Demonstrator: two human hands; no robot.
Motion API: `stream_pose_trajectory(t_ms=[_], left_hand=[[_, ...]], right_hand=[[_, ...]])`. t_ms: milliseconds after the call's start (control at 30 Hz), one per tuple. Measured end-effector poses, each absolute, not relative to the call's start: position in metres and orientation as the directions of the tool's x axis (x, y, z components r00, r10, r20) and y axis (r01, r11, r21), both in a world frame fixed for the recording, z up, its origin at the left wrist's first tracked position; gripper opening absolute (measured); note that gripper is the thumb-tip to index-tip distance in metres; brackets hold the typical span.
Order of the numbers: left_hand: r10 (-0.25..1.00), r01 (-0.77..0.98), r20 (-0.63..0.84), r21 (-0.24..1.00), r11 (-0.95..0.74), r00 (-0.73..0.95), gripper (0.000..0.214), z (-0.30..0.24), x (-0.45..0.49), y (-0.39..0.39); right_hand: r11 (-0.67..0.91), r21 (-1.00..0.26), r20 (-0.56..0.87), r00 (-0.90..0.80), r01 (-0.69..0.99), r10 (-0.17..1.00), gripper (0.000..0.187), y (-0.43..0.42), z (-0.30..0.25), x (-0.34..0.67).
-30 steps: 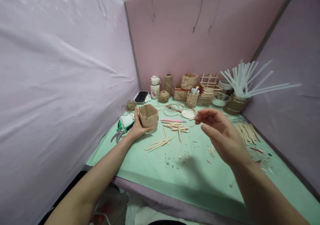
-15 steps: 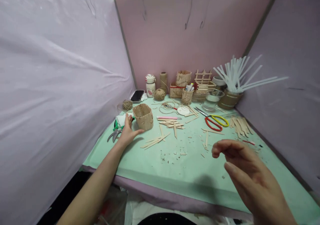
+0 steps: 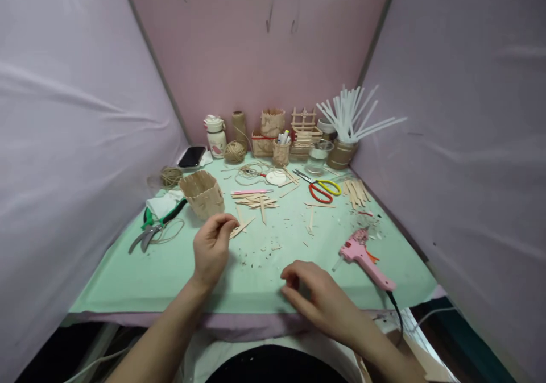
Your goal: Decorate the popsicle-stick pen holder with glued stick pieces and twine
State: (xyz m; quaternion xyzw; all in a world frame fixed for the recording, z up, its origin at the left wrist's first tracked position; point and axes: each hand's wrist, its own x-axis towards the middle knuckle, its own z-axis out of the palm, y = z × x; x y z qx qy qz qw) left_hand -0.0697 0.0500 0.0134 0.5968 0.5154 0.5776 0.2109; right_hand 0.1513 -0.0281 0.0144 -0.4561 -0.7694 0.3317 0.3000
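My left hand [image 3: 212,245] is above the front left of the table with its thumb and fingers pinched together. What the pinch holds, if anything, is too small to make out. Just behind it stands a basket [image 3: 205,200] made of flat wooden sticks, apart from the hand. Loose wooden sticks [image 3: 243,227] lie beyond its fingertips. My right hand [image 3: 313,292] hovers near the front edge, fingers curved and the thumb apart, with nothing seen in it. To its right a pink glue gun [image 3: 362,258] rests on the table.
Pruning shears [image 3: 147,236] lie at the left near a white cloth [image 3: 164,202]. Scissors [image 3: 321,193] with red and yellow handles lie right of a stick pile [image 3: 256,201]. Along the back stand a bottle [image 3: 216,138], a twine ball [image 3: 234,152] and a glass of water [image 3: 318,158].
My left hand has left the basket's side, come nearer and pinched its fingers. My right hand has moved left, towards the middle. The view has turned right, bringing the glue gun into sight.
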Motion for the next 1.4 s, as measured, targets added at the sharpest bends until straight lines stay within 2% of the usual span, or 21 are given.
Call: stream_pose_trajectory(t_ms=[100,233,300,367,467,533,733,1033,1400], left_hand=[[0.898,0.357,0.437,0.850,-0.389,-0.062,0.016,0.021,-0.044,0.063],[0.930,0.494,0.360,0.798,-0.346,0.070,0.036,0.019,-0.021,0.086],[0.938,0.567,0.299,0.748,-0.345,0.177,0.032,0.012,-0.012,0.099],[0.923,0.591,0.267,0.710,-0.383,0.277,0.009,0.003,-0.004,0.112],[0.905,0.636,0.234,0.648,-0.418,0.356,0.024,-0.007,0.007,0.127],[0.901,0.689,0.200,0.588,-0.424,0.385,0.016,-0.010,0.013,0.134],[0.885,0.750,0.192,0.473,-0.463,0.425,0.021,-0.013,0.022,0.141],[0.863,0.742,0.119,0.463,-0.486,0.491,0.015,-0.025,0.022,0.145],[0.849,0.716,0.139,0.478,-0.509,0.510,0.017,-0.019,0.023,0.138]], right_hand=[[0.454,-0.708,0.217,-0.446,0.541,0.869,0.002,-0.029,0.005,0.146],[0.524,-0.679,0.281,-0.477,0.515,0.833,0.005,-0.031,-0.005,0.147],[0.524,-0.679,0.287,-0.471,0.514,0.834,0.006,-0.032,-0.007,0.150],[0.521,-0.679,0.289,-0.464,0.517,0.837,0.007,-0.033,-0.007,0.154],[0.526,-0.678,0.297,-0.463,0.514,0.835,0.008,-0.035,-0.006,0.158],[0.528,-0.677,0.301,-0.462,0.513,0.835,0.008,-0.036,-0.005,0.161],[0.515,-0.685,0.278,-0.470,0.515,0.838,0.007,-0.040,-0.004,0.166],[0.525,-0.695,0.257,-0.511,0.491,0.820,0.009,-0.041,-0.010,0.165],[0.512,-0.683,0.257,-0.484,0.521,0.836,0.011,-0.040,-0.001,0.172]])
